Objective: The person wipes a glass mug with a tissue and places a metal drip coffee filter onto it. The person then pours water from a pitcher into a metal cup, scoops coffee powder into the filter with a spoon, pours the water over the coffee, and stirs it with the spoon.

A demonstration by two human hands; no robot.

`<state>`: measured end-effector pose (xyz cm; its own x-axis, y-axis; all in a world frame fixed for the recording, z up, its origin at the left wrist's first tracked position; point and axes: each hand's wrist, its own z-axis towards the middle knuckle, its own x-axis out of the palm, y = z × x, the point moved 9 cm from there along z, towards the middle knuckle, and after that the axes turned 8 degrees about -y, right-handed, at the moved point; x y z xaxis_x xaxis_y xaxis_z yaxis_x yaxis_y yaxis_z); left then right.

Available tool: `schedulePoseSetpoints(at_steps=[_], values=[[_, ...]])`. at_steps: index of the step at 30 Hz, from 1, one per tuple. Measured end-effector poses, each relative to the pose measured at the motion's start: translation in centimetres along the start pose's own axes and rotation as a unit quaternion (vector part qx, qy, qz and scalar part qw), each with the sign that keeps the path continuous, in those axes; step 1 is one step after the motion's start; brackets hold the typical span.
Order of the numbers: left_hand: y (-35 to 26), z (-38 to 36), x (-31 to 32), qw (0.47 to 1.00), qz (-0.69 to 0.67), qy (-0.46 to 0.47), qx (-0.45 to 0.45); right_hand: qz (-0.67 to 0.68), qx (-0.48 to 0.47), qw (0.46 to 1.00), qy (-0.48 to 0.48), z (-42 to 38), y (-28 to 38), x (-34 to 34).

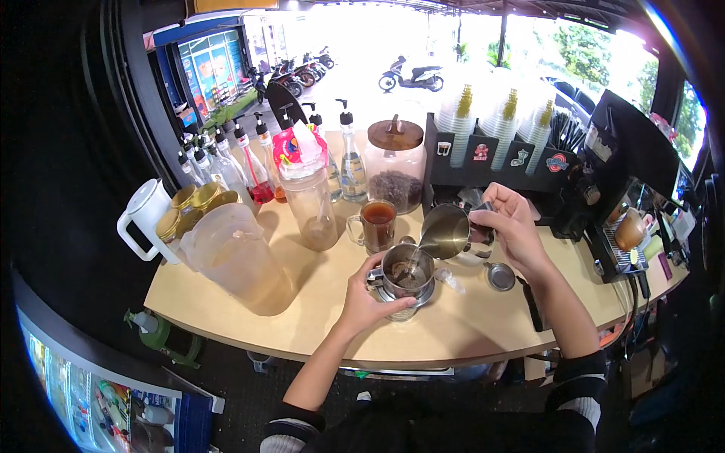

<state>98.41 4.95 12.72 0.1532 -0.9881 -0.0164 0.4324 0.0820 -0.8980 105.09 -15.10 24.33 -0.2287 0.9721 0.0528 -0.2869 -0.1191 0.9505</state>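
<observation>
the left hand (366, 300) is partly closed around the metal filter (406, 288), thumb low at the front and fingers at its left side, probably to steady it on the glass (402, 315) beneath. the right hand (513, 223) is closed on the handle side of the steel jug (447, 234), tilting it with its lip over the filter, seemingly to keep the thin stream inside. a mug of brown drink (379, 229) stands just beyond, apparently clear of the pour; a small metal dish (499, 276) rests to the right on the tabletop (472, 332).
</observation>
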Motion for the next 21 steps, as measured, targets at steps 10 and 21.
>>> schedulePoseSetpoints(at_steps=[10, 21], values=[[0.24, 0.10, -0.09, 1.000, 0.022, 0.002, 0.006, -0.009, 0.006, 1.000, -0.012, 0.19, 0.52, 0.34], [0.09, -0.02, -0.10, 1.000, -0.001, -0.003, 0.002, 0.015, 0.004, 1.000, -0.025, 0.64, 0.78, 0.12]])
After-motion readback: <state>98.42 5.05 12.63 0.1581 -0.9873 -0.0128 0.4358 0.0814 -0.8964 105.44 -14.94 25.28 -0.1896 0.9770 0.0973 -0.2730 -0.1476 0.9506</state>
